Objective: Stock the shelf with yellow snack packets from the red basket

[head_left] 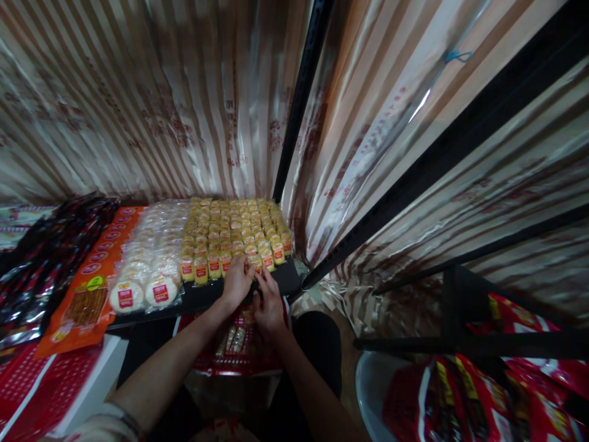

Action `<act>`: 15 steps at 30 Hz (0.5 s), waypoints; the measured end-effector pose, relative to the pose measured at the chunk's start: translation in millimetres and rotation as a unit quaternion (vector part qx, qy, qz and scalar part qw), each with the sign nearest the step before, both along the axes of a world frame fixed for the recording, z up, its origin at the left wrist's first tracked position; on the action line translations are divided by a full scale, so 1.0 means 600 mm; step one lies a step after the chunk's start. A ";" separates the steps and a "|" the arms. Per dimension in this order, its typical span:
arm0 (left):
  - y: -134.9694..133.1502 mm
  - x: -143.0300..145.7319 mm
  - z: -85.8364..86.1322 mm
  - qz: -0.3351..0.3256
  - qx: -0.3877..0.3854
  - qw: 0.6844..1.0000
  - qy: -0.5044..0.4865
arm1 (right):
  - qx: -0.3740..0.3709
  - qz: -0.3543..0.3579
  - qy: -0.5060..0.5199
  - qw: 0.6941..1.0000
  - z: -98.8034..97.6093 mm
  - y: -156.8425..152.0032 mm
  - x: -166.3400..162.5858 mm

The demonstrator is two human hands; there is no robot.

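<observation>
The left hand (237, 281) rests with curled fingers on the near edge of the block of small yellow packets (237, 230), its fingertips on a packet in the front row; whether it actually grips that packet cannot be told. The right hand (268, 302) sits just beside it to the right, touching it, fingers stretched toward the same front row at the near right end of the block, loosely open; nothing can be seen held in it.

The yellow packets, each with a red label, stand in tight rows on a dark shelf (202, 298), running from the near edge back to the striped curtain (151, 110) at the far side. Just left of them on the same shelf lie round white cakes (147, 270) in clear wrap with red labels. Further left come flat orange packs (92, 288), then glossy dark packs (41, 258).

Below the hands, near the person's lap, lies a red packet (239, 350) with pale pieces showing. A black upright post (299, 104) rises at the far right corner of the shelf. On the near right, red bags (483, 393) are piled under a black frame.
</observation>
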State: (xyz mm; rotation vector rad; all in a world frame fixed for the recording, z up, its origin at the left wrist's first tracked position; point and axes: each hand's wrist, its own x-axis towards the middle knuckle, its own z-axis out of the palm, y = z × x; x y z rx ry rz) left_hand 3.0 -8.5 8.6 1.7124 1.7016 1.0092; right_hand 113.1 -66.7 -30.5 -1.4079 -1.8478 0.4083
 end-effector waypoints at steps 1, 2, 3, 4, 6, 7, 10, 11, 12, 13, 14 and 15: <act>0.001 0.000 -0.002 -0.001 0.003 1.000 0.000 | 0.004 -0.005 -0.003 1.000 -0.002 0.001 -0.001; 0.001 0.000 -0.003 -0.004 0.008 1.000 0.000 | 0.008 -0.008 -0.005 1.000 -0.005 0.001 -0.001; 0.001 0.000 -0.005 -0.007 0.014 1.000 -0.002 | 0.012 -0.009 -0.006 1.000 -0.007 0.002 -0.002; 0.001 -0.001 -0.007 -0.009 0.021 1.000 -0.004 | 0.016 -0.008 -0.007 1.000 -0.009 0.003 -0.003; -0.003 -0.002 -0.013 -0.007 0.040 0.999 -0.008 | 0.025 -0.004 -0.010 1.000 -0.014 0.005 -0.004; -0.007 -0.003 -0.016 -0.002 0.049 0.999 -0.009 | 0.030 -0.001 -0.011 0.999 -0.016 0.006 -0.005; -0.023 -0.007 -0.027 0.011 0.079 0.997 -0.020 | 0.054 0.010 -0.012 0.998 -0.025 0.007 -0.006; -0.030 -0.008 -0.031 0.009 0.088 0.996 -0.021 | 0.060 0.011 -0.011 0.998 -0.027 0.007 -0.006; -0.036 -0.009 -0.034 0.003 0.094 0.995 -0.017 | 0.066 0.010 -0.010 0.998 -0.029 0.007 -0.007; -0.041 -0.010 -0.037 -0.007 0.097 0.995 -0.010 | 0.070 0.008 -0.010 0.997 -0.031 0.007 -0.007; -0.045 -0.011 -0.040 -0.020 0.096 0.995 0.001 | 0.074 0.004 -0.012 0.997 -0.033 0.008 -0.008; -0.047 -0.011 -0.042 -0.033 0.091 0.995 0.013 | 0.078 0.001 -0.015 0.997 -0.034 0.008 -0.008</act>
